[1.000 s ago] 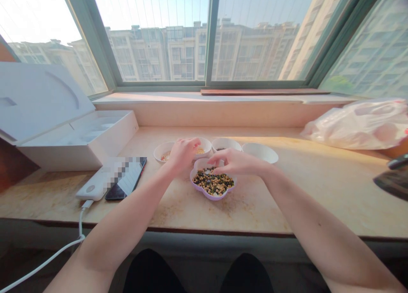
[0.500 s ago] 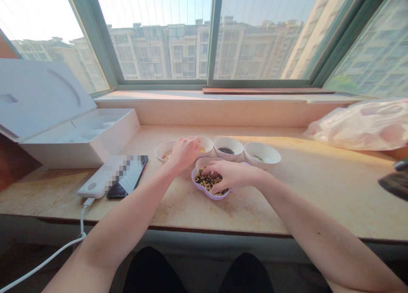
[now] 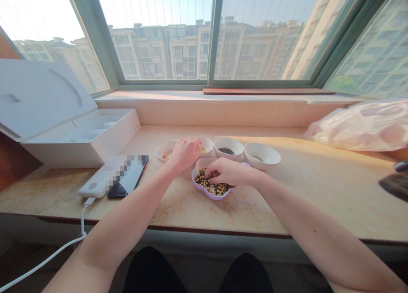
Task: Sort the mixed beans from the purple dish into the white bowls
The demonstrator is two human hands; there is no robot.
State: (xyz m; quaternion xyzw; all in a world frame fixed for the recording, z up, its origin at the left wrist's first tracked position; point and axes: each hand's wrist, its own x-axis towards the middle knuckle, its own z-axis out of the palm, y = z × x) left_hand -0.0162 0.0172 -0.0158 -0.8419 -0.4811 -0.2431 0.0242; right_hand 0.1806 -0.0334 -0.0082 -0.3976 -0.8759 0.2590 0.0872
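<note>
Mixed beans (image 3: 214, 188), green, dark and yellow, lie heaped in a lilac flower-shaped dish (image 3: 196, 188) on a marble-topped counter (image 3: 287, 195) beneath a window. At far left stands an open white box (image 3: 79, 144) with a moulded insert. In front of it, a white power bank (image 3: 95, 183) lies touching a smartphone (image 3: 127, 178), and a white cable (image 3: 82, 218) runs down over the counter edge. The left hand (image 3: 185, 153), curled with its fingers pointing down, sits between a white bowl (image 3: 164, 153) of pale grains and another white bowl (image 3: 207, 143) of yellow grains; whether it holds anything cannot be told. The right hand (image 3: 230, 172) is half closed, its fingertips (image 3: 208, 173) down at the beans, any grip hidden. Behind it stand a bowl of dark beans (image 3: 227, 146) and a bowl of a few green beans (image 3: 262, 153). A pink-patterned plastic bag (image 3: 360, 129) lies at far right.
</note>
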